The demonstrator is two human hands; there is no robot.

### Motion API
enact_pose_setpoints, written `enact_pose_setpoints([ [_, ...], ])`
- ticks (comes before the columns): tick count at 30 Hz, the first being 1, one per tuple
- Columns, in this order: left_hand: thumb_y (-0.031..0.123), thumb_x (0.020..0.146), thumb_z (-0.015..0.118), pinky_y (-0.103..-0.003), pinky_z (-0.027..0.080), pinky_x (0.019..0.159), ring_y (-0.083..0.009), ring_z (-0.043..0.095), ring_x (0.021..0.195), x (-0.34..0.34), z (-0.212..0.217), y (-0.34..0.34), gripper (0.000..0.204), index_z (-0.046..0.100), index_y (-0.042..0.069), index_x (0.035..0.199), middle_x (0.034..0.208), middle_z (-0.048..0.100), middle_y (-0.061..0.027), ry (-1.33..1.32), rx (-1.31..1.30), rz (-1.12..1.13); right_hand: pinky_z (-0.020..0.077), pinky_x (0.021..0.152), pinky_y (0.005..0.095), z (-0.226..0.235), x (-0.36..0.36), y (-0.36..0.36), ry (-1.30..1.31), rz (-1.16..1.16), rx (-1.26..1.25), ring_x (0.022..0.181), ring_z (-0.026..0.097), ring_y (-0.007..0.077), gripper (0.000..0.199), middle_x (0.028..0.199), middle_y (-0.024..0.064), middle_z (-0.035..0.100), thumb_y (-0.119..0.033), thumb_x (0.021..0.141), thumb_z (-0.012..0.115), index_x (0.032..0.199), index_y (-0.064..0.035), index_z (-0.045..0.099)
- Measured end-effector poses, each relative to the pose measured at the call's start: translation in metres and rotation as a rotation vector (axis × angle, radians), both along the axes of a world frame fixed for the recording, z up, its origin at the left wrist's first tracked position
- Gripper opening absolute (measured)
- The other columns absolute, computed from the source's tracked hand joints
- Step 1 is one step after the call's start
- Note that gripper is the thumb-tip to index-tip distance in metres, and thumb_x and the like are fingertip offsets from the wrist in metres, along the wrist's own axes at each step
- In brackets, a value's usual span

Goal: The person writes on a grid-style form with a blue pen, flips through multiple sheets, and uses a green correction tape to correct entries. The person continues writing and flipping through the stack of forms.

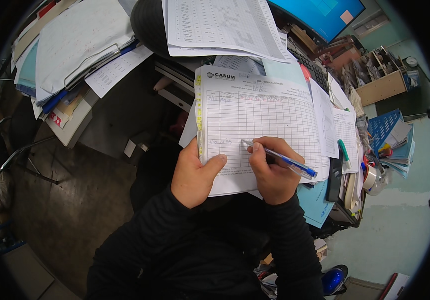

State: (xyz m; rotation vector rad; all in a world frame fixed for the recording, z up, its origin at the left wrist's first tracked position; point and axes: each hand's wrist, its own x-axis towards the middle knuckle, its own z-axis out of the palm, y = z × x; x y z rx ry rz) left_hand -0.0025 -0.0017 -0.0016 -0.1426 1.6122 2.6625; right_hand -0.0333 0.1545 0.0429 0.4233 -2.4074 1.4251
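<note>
A pad of printed grid forms [265, 117] lies tilted in front of me, with a yellow-marked tape strip along its left edge. Some handwriting shows in the top row and in a lower row. My left hand [193, 175] grips the pad's lower left edge, thumb on top and fingers hidden underneath. In my right hand [277, 170] is a clear pen with a blue grip [295, 166], pinched between thumb and fingers. Its tip touches or nearly touches the lower handwritten row. The heel of the hand rests on the sheet.
Printed sheets [225, 25] lie beyond the pad, near a keyboard [310, 65] and a monitor [320, 15]. At right are a green marker [344, 154], a tape roll [369, 177] and a blue file rack [386, 131]. A clipboard with papers [82, 45] sits at left.
</note>
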Motion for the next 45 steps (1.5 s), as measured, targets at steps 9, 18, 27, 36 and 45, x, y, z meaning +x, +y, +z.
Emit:
enact_pose_setpoints([
  [9,-0.002,0.089,0.058,-0.032,0.052,0.089,-0.0199,0.066,0.101,-0.0002,0.0006,0.0003,0.034,0.054,-0.008,0.122,0.112,0.068,-0.0163,-0.005,0.008,0.005,0.0518,0.058,0.0231,0.0012,0.0005,-0.0010,0.006,-0.008,0.013,0.063,0.066,0.0132,0.009,0.076,0.0104,0.069,0.002,0.080,0.070,0.089,0.0051,0.068],
  [18,-0.001,0.089,0.058,-0.032,0.051,0.090,-0.0196,0.066,0.101,-0.0003,0.0000,-0.0001,0.034,0.054,-0.007,0.123,0.113,0.068,-0.0157,0.001,0.013,-0.003,0.0518,0.059,0.0231,0.0004,0.0010,-0.0006,-0.002,-0.009,-0.009,0.064,0.066,0.0133,0.009,0.075,0.0102,0.068,0.002,0.080,0.070,0.088,0.0050,0.068],
  [27,-0.001,0.089,0.058,-0.032,0.051,0.089,-0.0192,0.066,0.101,-0.0002,0.0004,-0.0002,0.034,0.055,-0.007,0.122,0.112,0.068,-0.0155,-0.009,-0.010,0.001,0.0521,0.059,0.0230,0.0000,0.0014,0.0004,-0.007,0.005,0.011,0.064,0.065,0.0127,0.009,0.076,0.0098,0.068,0.002,0.081,0.070,0.089,0.0052,0.068],
  [36,-0.001,0.089,0.058,-0.032,0.051,0.090,-0.0192,0.065,0.101,-0.0004,-0.0002,0.0003,0.034,0.054,-0.007,0.123,0.113,0.067,-0.0156,-0.011,0.011,0.002,0.0517,0.059,0.0227,0.0014,0.0018,-0.0005,0.003,0.001,0.011,0.063,0.065,0.0126,0.009,0.075,0.0098,0.068,0.002,0.080,0.070,0.088,0.0053,0.068],
  [45,-0.002,0.089,0.058,-0.032,0.051,0.090,-0.0190,0.065,0.103,-0.0001,-0.0007,0.0004,0.036,0.053,-0.007,0.125,0.115,0.066,-0.0150,-0.010,0.018,-0.008,0.0517,0.058,0.0230,0.0005,0.0011,0.0014,0.016,0.019,0.067,0.062,0.065,0.0130,0.009,0.074,0.0098,0.068,0.002,0.079,0.069,0.088,0.0049,0.068],
])
